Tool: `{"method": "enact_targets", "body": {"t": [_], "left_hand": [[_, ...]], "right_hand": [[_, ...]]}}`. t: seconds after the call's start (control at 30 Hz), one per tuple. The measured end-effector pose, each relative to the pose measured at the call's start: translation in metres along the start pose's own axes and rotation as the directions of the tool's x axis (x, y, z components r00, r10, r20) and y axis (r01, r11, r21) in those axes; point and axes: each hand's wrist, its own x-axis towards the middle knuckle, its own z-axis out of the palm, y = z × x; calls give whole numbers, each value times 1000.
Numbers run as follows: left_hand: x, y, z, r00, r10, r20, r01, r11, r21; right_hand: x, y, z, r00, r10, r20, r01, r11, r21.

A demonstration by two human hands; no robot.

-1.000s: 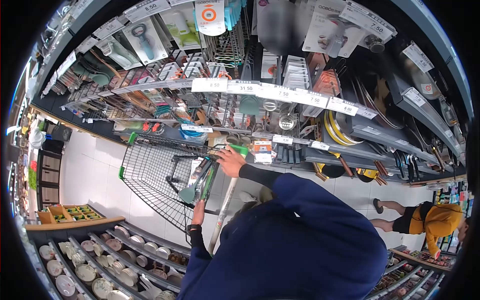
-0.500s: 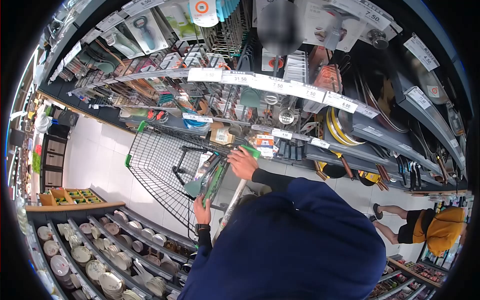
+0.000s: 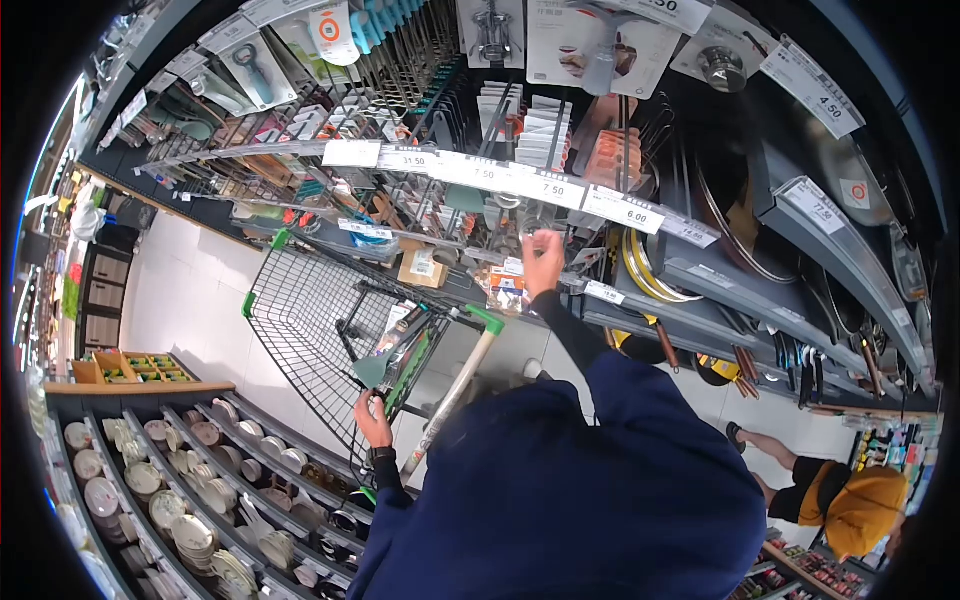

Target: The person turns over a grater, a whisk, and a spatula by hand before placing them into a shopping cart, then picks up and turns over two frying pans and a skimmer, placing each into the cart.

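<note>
My right hand (image 3: 545, 263) is raised to the shelf edge, just below a 7.50 price label (image 3: 552, 188). Its fingers are bent by a small hanging item, which I cannot make out. At the near part of the shopping cart (image 3: 300, 330), my left hand (image 3: 374, 424) has its fingers curled, and what they hold is hidden. Close above that hand, a grey-green turner (image 3: 370, 371) lies in the cart among other packaged goods. The cart's handlebar (image 3: 455, 390) has neither hand on it.
Kitchen tools hang along the shelf, with frying pans (image 3: 650, 262) further right. Stacked bowls and plates (image 3: 195, 535) fill the shelf at lower left. A person in a yellow top (image 3: 868, 505) stands at the right. A cardboard-coloured package (image 3: 424, 264) sits beyond the cart.
My right hand has left the cart's handlebar and moved up to the hanging goods. My left hand has shifted slightly toward the lower left. The view has moved rightward along the shelf.
</note>
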Motion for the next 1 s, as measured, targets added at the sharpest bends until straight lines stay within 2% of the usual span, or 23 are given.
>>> {"method": "enact_targets", "body": {"t": [0.07,0.13,0.17,0.2,0.23,0.27,0.33,0.4,0.43,0.5,0.53,0.57,0.6,0.63,0.7,0.8,0.93,0.97,1.0], "left_hand": [[-2,30,4,999,-19,-44,19,1000,-2],[-3,103,6,978,79,-191,-73,997,37],[-4,135,9,973,112,-200,-103,993,57],[-7,158,18,974,104,-200,-110,994,-18],[-10,176,31,974,157,-165,-159,987,2],[-12,193,44,969,210,-127,-209,978,20],[-17,236,68,954,294,52,-295,955,11],[-21,268,88,886,378,269,-409,910,66],[-24,271,99,889,377,260,-407,911,71],[-27,266,123,807,359,468,-481,861,168],[-27,264,128,809,359,465,-481,859,174],[-25,262,131,854,312,416,-426,879,216],[-22,259,137,893,266,364,-369,895,251],[-23,254,145,913,252,319,-330,918,220],[-25,247,152,922,224,316,-307,921,241],[-25,245,158,934,184,306,-267,929,255],[-17,244,165,942,153,298,-232,939,253],[-15,243,167,941,157,300,-236,939,249],[-12,239,170,941,185,284,-256,937,239]], "right_hand": [[30,14,-3,999,33,23,-34,999,15],[49,36,-2,996,70,56,-71,997,25],[55,52,3,994,81,71,-80,997,-20],[59,61,7,992,91,85,-86,994,-63],[63,61,10,997,45,58,-36,988,-150],[63,62,11,996,49,70,-38,989,-146],[65,52,11,979,182,94,-158,963,-216],[66,36,11,979,178,100,-152,963,-222],[65,34,11,980,174,99,-148,962,-231],[68,39,8,980,126,154,-89,969,-229],[68,45,8,976,81,201,-34,973,-229],[66,50,8,982,-128,137,146,981,-131],[67,49,5,982,-132,132,149,981,-124],[66,46,-2,974,-111,199,131,987,-94],[60,35,-19,946,-98,309,99,995,13],[49,22,-36,937,-108,332,85,993,83],[37,11,-59,915,-125,383,111,992,58],[33,10,-60,915,-66,398,38,996,77],[32,4,-66,917,-66,394,40,996,74]]}}
